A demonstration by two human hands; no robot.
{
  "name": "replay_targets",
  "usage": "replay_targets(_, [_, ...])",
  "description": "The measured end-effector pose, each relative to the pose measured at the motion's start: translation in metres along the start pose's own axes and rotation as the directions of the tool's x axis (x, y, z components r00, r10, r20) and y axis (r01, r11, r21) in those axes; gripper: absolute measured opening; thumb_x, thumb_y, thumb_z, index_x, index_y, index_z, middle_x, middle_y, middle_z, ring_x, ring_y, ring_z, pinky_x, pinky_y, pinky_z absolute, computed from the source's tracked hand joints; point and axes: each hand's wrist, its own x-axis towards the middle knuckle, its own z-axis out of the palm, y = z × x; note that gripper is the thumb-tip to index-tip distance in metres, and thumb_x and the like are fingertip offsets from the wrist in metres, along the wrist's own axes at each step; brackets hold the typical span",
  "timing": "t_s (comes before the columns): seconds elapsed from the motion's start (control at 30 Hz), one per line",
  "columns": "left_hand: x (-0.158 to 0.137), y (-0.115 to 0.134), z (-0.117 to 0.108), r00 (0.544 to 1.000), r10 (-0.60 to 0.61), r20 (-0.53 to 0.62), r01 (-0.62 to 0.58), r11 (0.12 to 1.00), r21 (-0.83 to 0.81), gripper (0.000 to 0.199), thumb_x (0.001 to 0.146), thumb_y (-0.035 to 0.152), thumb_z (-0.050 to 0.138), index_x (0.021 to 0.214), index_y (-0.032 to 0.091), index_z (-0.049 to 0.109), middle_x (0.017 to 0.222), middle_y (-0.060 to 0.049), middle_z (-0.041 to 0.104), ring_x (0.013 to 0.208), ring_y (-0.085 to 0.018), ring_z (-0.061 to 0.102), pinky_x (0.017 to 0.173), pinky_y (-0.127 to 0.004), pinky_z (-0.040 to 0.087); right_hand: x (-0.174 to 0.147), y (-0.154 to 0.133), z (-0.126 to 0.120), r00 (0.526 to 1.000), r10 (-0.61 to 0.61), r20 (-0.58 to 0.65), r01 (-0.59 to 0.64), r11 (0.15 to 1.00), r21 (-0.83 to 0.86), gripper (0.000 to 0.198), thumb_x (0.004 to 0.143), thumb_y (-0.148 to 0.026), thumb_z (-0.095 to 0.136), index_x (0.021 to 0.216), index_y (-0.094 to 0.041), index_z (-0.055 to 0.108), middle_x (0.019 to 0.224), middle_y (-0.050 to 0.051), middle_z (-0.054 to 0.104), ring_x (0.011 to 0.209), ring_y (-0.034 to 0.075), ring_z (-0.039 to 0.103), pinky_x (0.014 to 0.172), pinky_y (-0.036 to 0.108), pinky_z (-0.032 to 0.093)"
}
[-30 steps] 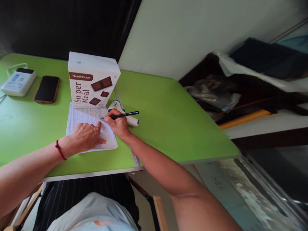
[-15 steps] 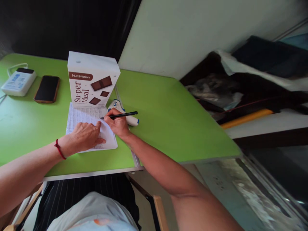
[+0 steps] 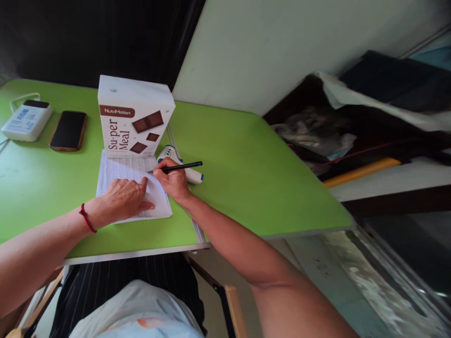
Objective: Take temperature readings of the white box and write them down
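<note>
My right hand (image 3: 172,180) is closed around a black pen (image 3: 186,166), whose tip meets a sheet of paper (image 3: 159,199). Small dense writing or print covers much of that sheet, while its right side looks blank. My left hand (image 3: 127,199) lies flat across the paper with thumb and index finger apart, the index fingertip close to the pen's tip. Just behind the paper a white NutriMotion box (image 3: 136,124) stands upright, touching or covering the sheet's far edge. Partly hidden by my right hand is a white and blue handheld device (image 3: 194,176).
On the green table (image 3: 239,188), a dark phone (image 3: 68,130) lies at the left beside a white power adapter (image 3: 28,119) with a cable. A dark panel (image 3: 88,42) rises behind the table. Cluttered shelves (image 3: 317,131) stand to the right.
The pen and my right hand have shifted very slightly. My left hand, the paper and the box look unchanged apart from a tiny camera shift.
</note>
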Motion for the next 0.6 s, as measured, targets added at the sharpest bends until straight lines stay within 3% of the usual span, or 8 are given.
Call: replay_targets(0.6, [-0.0003, -0.0002, -0.0032, 0.999, -0.019, 0.028, 0.019, 1.000, -0.014, 0.072, 0.098, 0.056, 0.043, 0.148, 0.005, 0.033, 0.094, -0.022, 0.072, 0.098, -0.039, 0.069, 0.077, -0.042, 0.047, 0.0001, 0.0005, 0.0003, 1.000, 0.004, -0.005, -0.004, 1.000, 0.010, 0.013, 0.074, -0.029, 0.052, 0.063, -0.025, 0.045, 0.057, -0.004, 0.049, 0.059, 0.014, 0.046, 0.061, 0.028, 0.041])
